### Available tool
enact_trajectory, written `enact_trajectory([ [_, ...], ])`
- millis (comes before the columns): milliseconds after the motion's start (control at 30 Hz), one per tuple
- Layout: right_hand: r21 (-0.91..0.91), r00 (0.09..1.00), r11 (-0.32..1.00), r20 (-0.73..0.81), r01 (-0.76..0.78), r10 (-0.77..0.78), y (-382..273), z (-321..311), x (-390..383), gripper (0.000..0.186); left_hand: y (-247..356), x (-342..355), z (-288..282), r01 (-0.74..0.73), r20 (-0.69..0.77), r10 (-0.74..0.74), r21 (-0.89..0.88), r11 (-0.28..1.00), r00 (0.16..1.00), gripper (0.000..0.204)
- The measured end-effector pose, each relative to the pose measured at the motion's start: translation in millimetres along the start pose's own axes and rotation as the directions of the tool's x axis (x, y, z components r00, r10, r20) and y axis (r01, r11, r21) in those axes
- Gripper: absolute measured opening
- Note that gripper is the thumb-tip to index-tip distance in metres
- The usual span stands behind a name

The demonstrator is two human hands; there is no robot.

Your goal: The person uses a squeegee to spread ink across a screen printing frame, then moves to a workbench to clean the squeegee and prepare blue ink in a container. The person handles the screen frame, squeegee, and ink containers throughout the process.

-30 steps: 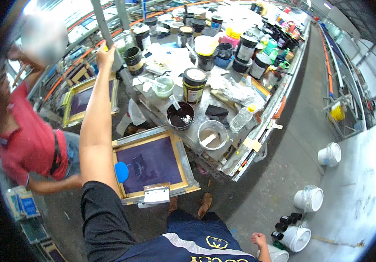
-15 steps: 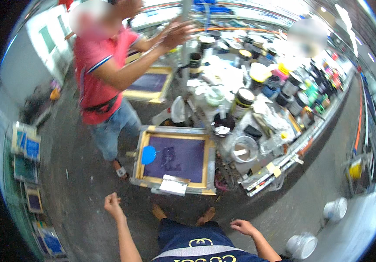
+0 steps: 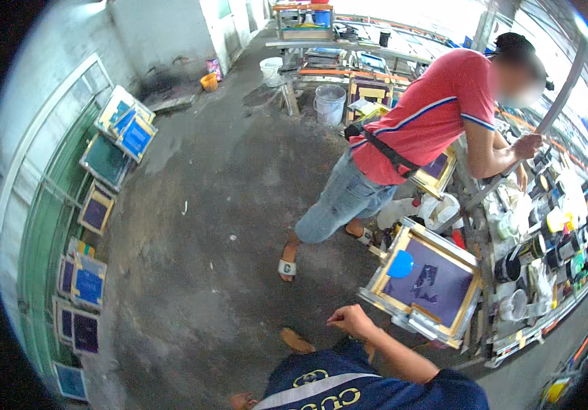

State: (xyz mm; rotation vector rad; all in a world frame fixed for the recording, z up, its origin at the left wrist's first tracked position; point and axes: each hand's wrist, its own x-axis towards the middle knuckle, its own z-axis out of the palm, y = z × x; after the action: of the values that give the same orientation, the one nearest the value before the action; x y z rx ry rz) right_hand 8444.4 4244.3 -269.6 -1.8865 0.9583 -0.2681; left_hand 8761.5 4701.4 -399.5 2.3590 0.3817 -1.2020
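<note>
My right hand hangs in front of my body above the floor, its fingers loosely curled together with nothing visible in them. Nearest to it, on the right, lies a screen printing frame with wooden edges, purple mesh and a blue patch at its upper left corner. Hand and frame are apart. Only a small part of my left hand shows at the lower edge, by my dark blue shirt; its fingers cannot be made out.
A co-worker in a red shirt leans over a bench crowded with ink tubs, one hand by a metal post. Several screen frames lean along the left wall. Buckets stand at the back.
My view has swung left, so the bench and frame now appear further right. The co-worker has lowered their raised hands and bent toward the bench. My left hand has dropped to the lower edge.
</note>
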Motion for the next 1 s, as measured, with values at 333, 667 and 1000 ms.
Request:
enact_trajectory([
  [333, -0.237, 0.949, 0.943, -0.156, 0.232, -0.273, -61.8, 62.2, 333.9, 0.046, 452.1, 62.2, 38.1, -0.577, 0.243, 0.634, -0.270, 0.771, 0.734, 0.015],
  [667, 0.506, 0.939, 0.849, 0.192, 0.153, -0.284, -154.4, 0.5, 604.8, 0.024, 834.8, 95.1, 86.5, -0.822, 0.781, 0.474, 0.085, 0.563, 0.406, 0.044],
  [1000, 0.117, 0.966, 0.984, -0.209, -0.133, 0.155, -79.4, -148.2, 849.2, 0.031, 1123.8, 293.6, 50.0, -0.716, 0.590, 0.494, 0.218, 0.664, 0.638, 0.030],
])
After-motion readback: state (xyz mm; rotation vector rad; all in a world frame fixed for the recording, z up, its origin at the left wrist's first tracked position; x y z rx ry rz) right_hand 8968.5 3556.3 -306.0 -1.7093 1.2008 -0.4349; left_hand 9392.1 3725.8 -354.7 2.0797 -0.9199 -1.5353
